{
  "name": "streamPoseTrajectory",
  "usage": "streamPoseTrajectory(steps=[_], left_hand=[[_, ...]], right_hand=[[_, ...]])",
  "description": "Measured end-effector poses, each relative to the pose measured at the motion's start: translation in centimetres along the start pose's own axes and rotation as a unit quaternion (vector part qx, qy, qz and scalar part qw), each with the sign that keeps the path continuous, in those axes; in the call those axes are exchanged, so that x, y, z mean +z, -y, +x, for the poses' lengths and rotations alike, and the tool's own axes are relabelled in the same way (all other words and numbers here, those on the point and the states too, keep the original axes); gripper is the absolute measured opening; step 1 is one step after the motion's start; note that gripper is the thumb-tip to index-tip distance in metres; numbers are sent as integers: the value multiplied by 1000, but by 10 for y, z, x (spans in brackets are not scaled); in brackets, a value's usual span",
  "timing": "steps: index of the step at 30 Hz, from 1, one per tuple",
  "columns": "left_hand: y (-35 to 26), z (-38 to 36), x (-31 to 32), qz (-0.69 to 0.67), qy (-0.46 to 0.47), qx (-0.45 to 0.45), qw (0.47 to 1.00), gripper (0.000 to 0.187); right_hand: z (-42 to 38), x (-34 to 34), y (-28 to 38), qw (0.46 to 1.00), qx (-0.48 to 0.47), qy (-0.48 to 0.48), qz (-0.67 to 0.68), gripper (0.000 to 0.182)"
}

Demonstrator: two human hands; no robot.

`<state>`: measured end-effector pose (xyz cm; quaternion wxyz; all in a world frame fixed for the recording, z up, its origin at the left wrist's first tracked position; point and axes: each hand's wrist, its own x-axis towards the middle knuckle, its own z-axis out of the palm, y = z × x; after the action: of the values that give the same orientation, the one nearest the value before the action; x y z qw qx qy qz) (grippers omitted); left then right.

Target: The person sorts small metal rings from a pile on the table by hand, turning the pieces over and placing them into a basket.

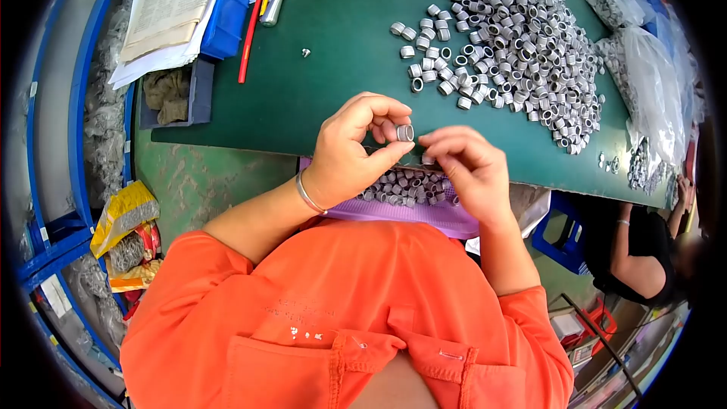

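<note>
The left hand (pixel 350 153) pinches 1 small silver metal ring (pixel 406 132) over the green table mat (pixel 333 68), right hand (pixel 468 168) fingertips closed beside it; a purple tray (pixel 424 216) holds some rings, the large loose pile (pixel 522 38) seemingly remaining.

The ring (pixel 405 132) pinched in the left hand (pixel 352 155) looked like dull grey metal, as did the heap of rings (pixel 522 38). The bench (pixel 333 68) had a matt green, smooth top. The bags (pixel 651 83) were clear glossy plastic; the shirt (pixel 341 310) was orange cloth.
</note>
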<state>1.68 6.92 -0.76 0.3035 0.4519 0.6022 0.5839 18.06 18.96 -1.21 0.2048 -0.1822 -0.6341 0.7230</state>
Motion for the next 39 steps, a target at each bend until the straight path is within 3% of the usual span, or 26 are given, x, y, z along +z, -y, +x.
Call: streamPoseTrajectory(steps=[1, 3, 5, 6, 7, 9, 15, 16, 17, 19, 22, 30, 32, 35, 37, 39], left_hand=[[-2, -2, 0, -1, -3, -11, 1000, 38], [-4, -1, -1, -5, -4, -20, 1000, 35], [-5, -1, -3, 66, 27, -5, 997, 28], [-4, -2, -2, 56, 26, -15, 998, 23], [-3, -2, 0, 56, 27, -16, 998, 23], [-1, -1, 4, -12, 15, -54, 998, 22], [-3, -1, 8, -59, 5, -102, 993, 41], [-2, -1, 8, -49, 5, -93, 994, 42], [-1, -2, 8, -39, 6, -85, 996, 42], [0, -3, 8, -38, 16, -79, 996, 39], [-1, -2, 9, -47, 35, -58, 997, 33], [-11, -4, 12, -146, 15, -100, 984, 18], [-13, -4, 8, -219, 45, -154, 962, 21], [-13, -5, 4, -197, 76, -152, 966, 17], [-14, -5, -3, -120, 125, -128, 977, 17], [-16, 0, -15, 39, 251, -64, 965, 18]], right_hand=[[-1, -1, 0, 984, -57, 52, -160, 25], [-5, 1, 8, 987, -28, 80, -139, 21], [3, 1, 8, 954, -136, -10, -268, 20], [10, -4, 2, 904, -199, -74, -371, 20], [14, -1, 1, 865, -182, -153, -442, 20], [25, -5, -4, 822, -157, -184, -516, 21], [17, -10, -10, 841, -176, -157, -487, 21], [13, -4, -8, 941, -77, -164, -286, 19], [9, -1, -6, 984, 28, -162, -68, 18], [2, -3, -2, 987, 82, -91, 108, 18], [-2, -2, -5, 968, 90, -49, 227, 19], [-4, 7, -1, 973, 31, -63, 218, 21], [-5, 8, 0, 968, 27, -76, 239, 21], [-10, 7, -1, 982, -19, -62, 180, 23], [-14, 4, -1, 994, -62, -6, 93, 21], [-12, -9, 10, 984, -70, 93, -134, 20]])
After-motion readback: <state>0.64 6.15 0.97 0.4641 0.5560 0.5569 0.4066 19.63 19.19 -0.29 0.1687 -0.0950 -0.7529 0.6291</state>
